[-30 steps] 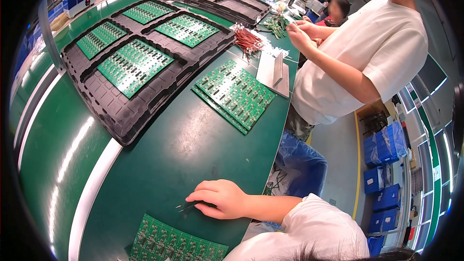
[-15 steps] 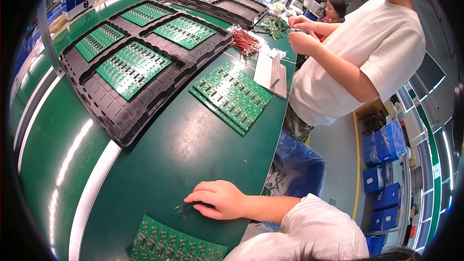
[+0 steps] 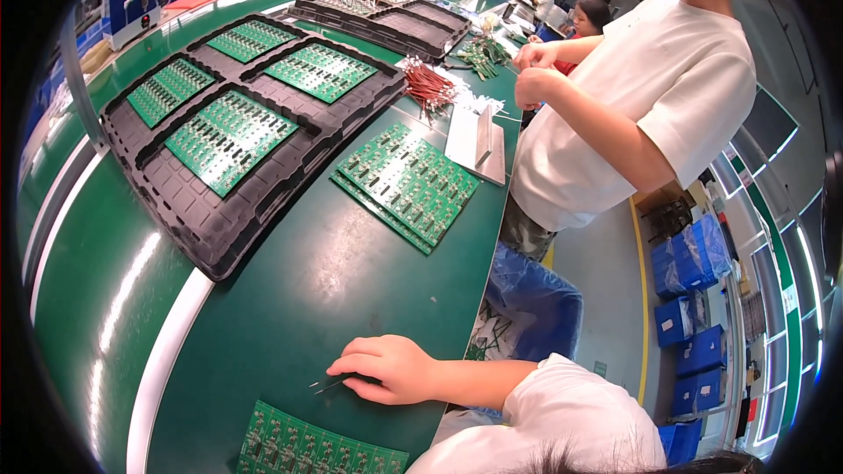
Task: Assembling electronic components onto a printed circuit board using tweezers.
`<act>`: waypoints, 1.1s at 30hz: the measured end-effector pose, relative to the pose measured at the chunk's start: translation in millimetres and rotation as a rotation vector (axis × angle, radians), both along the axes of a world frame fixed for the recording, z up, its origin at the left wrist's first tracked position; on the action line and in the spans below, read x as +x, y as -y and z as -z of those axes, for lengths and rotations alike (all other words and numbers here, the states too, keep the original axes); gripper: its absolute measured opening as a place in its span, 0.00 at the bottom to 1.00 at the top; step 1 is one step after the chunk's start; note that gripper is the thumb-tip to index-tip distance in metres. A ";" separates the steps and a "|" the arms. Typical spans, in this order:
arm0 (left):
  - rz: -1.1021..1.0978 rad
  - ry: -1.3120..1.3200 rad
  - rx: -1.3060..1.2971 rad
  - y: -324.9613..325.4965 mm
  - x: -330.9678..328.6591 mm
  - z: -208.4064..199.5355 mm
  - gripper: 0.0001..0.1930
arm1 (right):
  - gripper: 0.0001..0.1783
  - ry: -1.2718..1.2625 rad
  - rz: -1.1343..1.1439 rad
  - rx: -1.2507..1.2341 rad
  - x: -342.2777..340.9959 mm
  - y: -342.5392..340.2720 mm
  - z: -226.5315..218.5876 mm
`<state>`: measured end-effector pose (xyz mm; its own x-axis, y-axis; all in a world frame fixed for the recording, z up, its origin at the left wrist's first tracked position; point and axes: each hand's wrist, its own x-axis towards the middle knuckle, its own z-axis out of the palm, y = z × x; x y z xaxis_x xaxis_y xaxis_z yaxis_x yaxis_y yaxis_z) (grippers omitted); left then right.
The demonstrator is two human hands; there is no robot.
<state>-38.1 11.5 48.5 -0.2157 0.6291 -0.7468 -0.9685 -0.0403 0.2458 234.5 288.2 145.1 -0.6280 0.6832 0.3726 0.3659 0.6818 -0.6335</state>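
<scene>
My right hand [image 3: 386,370] rests low over the green tabletop, its fingers closed round a thin pair of tweezers [image 3: 327,386]. The two fine tips stick out to the left, apart from each other and touching no part. Just below lies a green circuit board panel [image 3: 316,448] with rows of small components, cut off by the lower edge of the view. My left hand is out of view. Farther up the table, a stack of similar circuit board panels [image 3: 408,184] lies beyond my right hand.
A black tray [image 3: 219,250] holds several board panels in its compartments; another black tray [image 3: 439,22] stands behind. Red wires [image 3: 428,88] and a pale block [image 3: 483,136] lie near a co-worker in a white shirt [image 3: 632,105]. A blue bin [image 3: 544,307] stands beside the table.
The whole view has shifted slightly, so the trays and boards appear lower and farther left. My right hand keeps its hold on the tweezers. The co-worker's hands have moved a little.
</scene>
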 end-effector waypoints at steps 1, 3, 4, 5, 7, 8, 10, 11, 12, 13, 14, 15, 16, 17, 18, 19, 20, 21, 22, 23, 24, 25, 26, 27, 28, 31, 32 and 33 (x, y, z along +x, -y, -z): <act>0.000 -0.012 0.001 -0.2 1.0 0.1 0.11 | 0.14 0.008 0.004 -0.003 0.3 -0.1 -0.1; -0.001 -0.034 0.002 -0.4 3.1 0.5 0.11 | 0.14 0.006 0.001 -0.002 0.3 -0.5 -0.1; 0.000 -0.046 0.002 -0.3 4.2 0.6 0.11 | 0.14 0.004 0.001 0.000 0.5 -0.5 -0.3; 0.000 -0.057 0.002 -0.2 5.3 0.6 0.11 | 0.14 0.005 0.000 -0.001 0.5 -0.6 -0.3; 0.002 -0.080 0.002 0.0 7.2 0.6 0.11 | 0.14 -0.001 -0.004 0.004 0.5 -0.9 -0.6; 0.003 -0.092 0.002 0.1 8.0 0.4 0.11 | 0.14 -0.001 -0.003 0.003 0.6 -0.8 -1.0; 0.005 -0.115 0.001 0.1 9.6 0.1 0.11 | 0.14 0.000 -0.004 0.004 0.8 -0.6 -1.5; 0.006 -0.128 0.001 0.1 10.4 0.0 0.11 | 0.14 0.000 -0.004 0.002 1.0 -0.8 -1.8; 0.006 -0.140 0.001 0.1 11.2 -0.1 0.11 | 0.14 0.001 -0.006 0.003 1.1 -1.0 -2.0; 0.008 -0.152 0.001 -0.1 11.4 -0.2 0.11 | 0.14 0.002 -0.007 0.005 1.1 -0.8 -2.1; 0.011 -0.165 0.001 -0.2 11.5 -0.2 0.11 | 0.14 0.002 -0.006 0.003 1.0 -0.7 -2.2; 0.013 -0.177 0.001 -0.4 11.6 -0.2 0.11 | 0.14 0.002 -0.005 0.005 0.8 -0.5 -2.1; 0.016 -0.188 0.001 -1.0 11.6 0.0 0.11 | 0.14 0.003 -0.004 0.007 0.7 -0.4 -2.3; 0.020 -0.199 0.003 -1.8 11.4 0.4 0.11 | 0.14 0.004 -0.001 0.007 0.5 -0.4 -2.6; 0.024 -0.210 0.005 -2.9 11.1 0.9 0.11 | 0.14 0.003 0.000 0.001 -0.1 -0.5 -3.1; 0.028 -0.219 0.006 -3.6 12.5 1.3 0.11 | 0.14 0.004 0.000 -0.005 0.7 -0.4 -3.7; 0.032 -0.228 0.008 -4.5 13.7 1.7 0.11 | 0.14 0.007 0.003 -0.005 0.3 -0.6 -3.1; 0.036 -0.238 0.010 -5.6 14.7 1.9 0.11 | 0.14 -0.005 -0.003 0.000 -1.2 -1.1 -1.6; 0.041 -0.250 0.013 -6.9 14.9 1.8 0.11 | 0.14 -0.020 -0.009 0.006 -2.1 -1.5 -0.4; 0.046 -0.263 0.017 -8.1 15.0 1.2 0.11 | 0.14 -0.021 -0.004 0.008 -2.1 -1.8 -0.4; 0.050 -0.278 0.021 -9.4 14.9 0.2 0.11 | 0.14 -0.016 -0.007 0.006 -2.1 -2.2 -0.9; 0.056 -0.298 0.027 -11.0 12.6 -1.1 0.11 | 0.14 -0.016 -0.009 0.005 -2.8 -2.3 -0.8; 0.061 -0.319 0.033 -12.5 10.2 -2.9 0.12 | 0.14 -0.025 -0.004 0.010 -2.7 -2.6 -1.1; 0.065 -0.342 0.041 -14.0 7.7 -5.4 0.12 | 0.14 -0.016 -0.002 0.020 -2.0 -3.3 -1.6; 0.070 -0.367 0.051 -16.6 4.4 -7.4 0.12 | 0.13 -0.009 0.001 0.032 -1.8 -4.3 -1.1; 0.084 -0.447 0.087 -24.1 -4.6 -15.4 0.12 | 0.13 -0.009 -0.007 0.054 -2.9 -5.9 3.5; 0.088 -0.474 0.099 -26.2 -6.9 -18.3 0.12 | 0.13 -0.024 -0.002 0.064 -3.3 -6.2 5.1; 0.092 -0.501 0.111 -28.3 -9.2 -21.2 0.12 | 0.13 -0.025 -0.003 0.060 -3.8 -6.7 6.8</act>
<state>-47.3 39.8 69.7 -0.4698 0.7320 -0.4934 -0.7335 -0.0128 0.6795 230.7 294.9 138.3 -0.6199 0.6572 0.4287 0.3484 0.7200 -0.6001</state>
